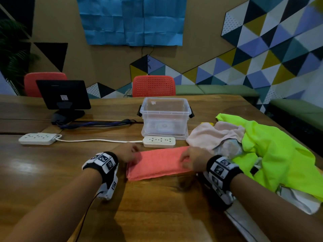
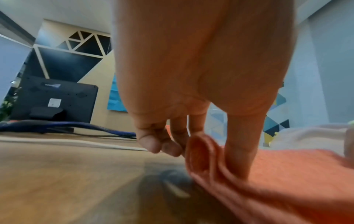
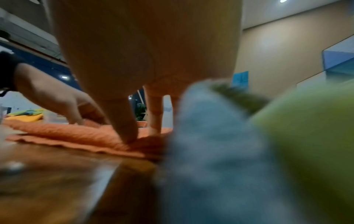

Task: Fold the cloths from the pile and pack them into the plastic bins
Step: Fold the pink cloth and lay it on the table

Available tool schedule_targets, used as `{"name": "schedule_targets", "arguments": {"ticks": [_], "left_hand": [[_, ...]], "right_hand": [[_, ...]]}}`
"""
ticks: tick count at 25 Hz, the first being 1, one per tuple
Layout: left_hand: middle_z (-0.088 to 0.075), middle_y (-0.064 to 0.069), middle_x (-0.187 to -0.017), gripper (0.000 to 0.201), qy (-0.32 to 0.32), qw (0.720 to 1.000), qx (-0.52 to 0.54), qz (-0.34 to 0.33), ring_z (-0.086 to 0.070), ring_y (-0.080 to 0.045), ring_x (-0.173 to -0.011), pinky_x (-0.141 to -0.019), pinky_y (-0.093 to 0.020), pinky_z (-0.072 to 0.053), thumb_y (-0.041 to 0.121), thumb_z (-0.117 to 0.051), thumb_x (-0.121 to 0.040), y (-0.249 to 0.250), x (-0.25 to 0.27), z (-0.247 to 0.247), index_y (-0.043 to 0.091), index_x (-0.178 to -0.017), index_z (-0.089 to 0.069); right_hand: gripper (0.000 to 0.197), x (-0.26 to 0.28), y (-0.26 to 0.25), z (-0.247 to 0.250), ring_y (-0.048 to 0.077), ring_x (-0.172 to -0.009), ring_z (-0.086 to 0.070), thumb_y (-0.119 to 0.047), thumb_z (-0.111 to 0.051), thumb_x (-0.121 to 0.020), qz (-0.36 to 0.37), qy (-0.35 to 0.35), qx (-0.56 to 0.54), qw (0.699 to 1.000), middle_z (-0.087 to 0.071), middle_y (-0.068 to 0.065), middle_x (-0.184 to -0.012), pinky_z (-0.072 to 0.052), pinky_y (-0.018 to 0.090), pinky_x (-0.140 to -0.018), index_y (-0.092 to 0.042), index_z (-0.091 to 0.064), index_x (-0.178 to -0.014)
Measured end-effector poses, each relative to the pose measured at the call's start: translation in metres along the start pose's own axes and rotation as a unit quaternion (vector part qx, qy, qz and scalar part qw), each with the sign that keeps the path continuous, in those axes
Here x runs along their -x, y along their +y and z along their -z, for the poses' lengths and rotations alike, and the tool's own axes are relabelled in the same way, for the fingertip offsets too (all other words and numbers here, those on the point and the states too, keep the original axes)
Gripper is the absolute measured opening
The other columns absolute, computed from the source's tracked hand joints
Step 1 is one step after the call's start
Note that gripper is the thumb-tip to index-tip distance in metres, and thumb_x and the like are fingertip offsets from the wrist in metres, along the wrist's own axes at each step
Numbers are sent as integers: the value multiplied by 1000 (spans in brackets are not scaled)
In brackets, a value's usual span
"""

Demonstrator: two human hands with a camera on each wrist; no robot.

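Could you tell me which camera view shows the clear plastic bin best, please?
The head view: the clear plastic bin stands whole on the table, open-topped, beyond the coral cloth. The left wrist view hides it behind the hand; the right wrist view shows nothing recognisable of it.

This looks like an office meeting room or shared workspace. A long wooden table [image 1: 157,206] fills the lower frame, with a black monitor [image 1: 63,94] at center left turned away, and two white power strips [image 1: 37,138] joined by a cable. Red perforated chairs [image 1: 153,86] stand behind the table. Geometric acoustic panels [image 1: 262,49] in blue, mustard and black cover the wall at upper right, above a green bench [image 1: 216,89].
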State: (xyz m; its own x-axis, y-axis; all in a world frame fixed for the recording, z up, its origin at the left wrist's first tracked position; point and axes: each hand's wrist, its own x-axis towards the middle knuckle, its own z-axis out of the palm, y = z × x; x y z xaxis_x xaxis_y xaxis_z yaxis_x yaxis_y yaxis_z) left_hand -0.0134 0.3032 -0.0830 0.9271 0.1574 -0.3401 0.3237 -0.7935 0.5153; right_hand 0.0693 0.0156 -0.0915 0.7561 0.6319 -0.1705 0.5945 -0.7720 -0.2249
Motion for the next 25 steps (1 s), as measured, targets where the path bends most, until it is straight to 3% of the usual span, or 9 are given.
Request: {"name": "schedule_targets", "arguments": {"ticks": [4, 7, 9, 11, 13, 17, 20, 23, 25], "left_hand": [[-72, -4, -97, 8, -47, 997, -45, 47, -66, -17, -89, -70, -27, -52, 15, -73, -82, -12, 9, 7, 19, -88, -69], [-67, -9, -95, 36, -117, 991, 28, 53, -64, -21, -77, -57, -27, -53, 7, -75, -83, -6, 39, 3, 13, -114, -58], [-67, -16, -89, 51, -155, 977, 137, 44, -61, -23, -64, -55, -32, -53, 0, -70, -86, -4, 59, -8, 11, -129, -45], [-67, -24, -86, 60, -184, 957, 221, 35, -61, -29, -57, -54, -35, -56, -8, -61, -86, -7, 70, -19, 21, -130, -33], [-56, -20, -79, 63, -203, 930, 306, 30, -63, -30, -55, -52, -35, -59, -13, -56, -84, -7, 74, -26, 22, -129, -29], [-64, -25, -89, 54, -206, 882, 423, 38, -69, -34, -69, -58, -38, -63, -11, -56, -90, 7, 76, -25, 17, -131, -35], [-65, -27, -117, 45, -126, 941, 313, -6, -69, -29, -75, -56, -31, -60, -12, -47, -91, 15, 77, -24, 12, -129, -47], [-67, -6, -114, 58, -114, 968, 192, -117, -69, -15, -84, -64, -21, -57, -21, -61, -77, 22, 75, -29, 14, -123, -61], [-71, -5, -103, 39, -132, 959, 196, -157, -67, -17, -93, -80, -27, -56, -9, -73, -78, 26, 69, -36, 6, -113, -67]], "right_hand": [[31, -8, -22, -11, 19, -119, -53, -29, -46, -96, -13, -18, 67, 998, -58, -7, -127, -39, 39, -102, -33, -63, -121], [32, 2, -56, -11, 22, -116, -51, -30, -41, -97, 21, 56, 121, 991, -59, 0, -124, -39, 43, -99, -25, -65, -118], [44, 20, -85, -20, 18, -109, -52, -56, -39, -97, 94, 84, 61, 990, -58, -2, -118, -43, 44, -98, -25, -62, -118], [80, 45, -113, -29, 16, -104, -54, -88, -34, -78, 133, 29, 13, 991, -58, -4, -118, -47, 43, -93, -26, -53, -125], [97, 67, -130, -36, 18, -101, -55, -96, -41, -65, 130, -24, 43, 990, -57, -4, -118, -47, 42, -92, -26, -44, -132], [49, 89, -129, -40, 18, -93, -59, -42, -65, -88, 101, 22, 24, 994, -59, -3, -106, -54, 37, -84, -23, -45, -130], [8, 92, -112, -26, 13, -79, -59, -26, -56, -96, 75, 48, -71, 994, -57, -8, -85, -48, 22, -67, -25, -59, -104], [18, 78, -93, -10, 14, -73, -61, -20, -56, -95, 52, 22, -188, 981, -61, -6, -81, -47, 25, -61, -35, -55, -85], [19, 60, -80, -9, 16, -74, -62, -20, -60, -92, 18, 21, -252, 967, -68, 3, -87, -50, 34, -65, -37, -56, -85]]}}
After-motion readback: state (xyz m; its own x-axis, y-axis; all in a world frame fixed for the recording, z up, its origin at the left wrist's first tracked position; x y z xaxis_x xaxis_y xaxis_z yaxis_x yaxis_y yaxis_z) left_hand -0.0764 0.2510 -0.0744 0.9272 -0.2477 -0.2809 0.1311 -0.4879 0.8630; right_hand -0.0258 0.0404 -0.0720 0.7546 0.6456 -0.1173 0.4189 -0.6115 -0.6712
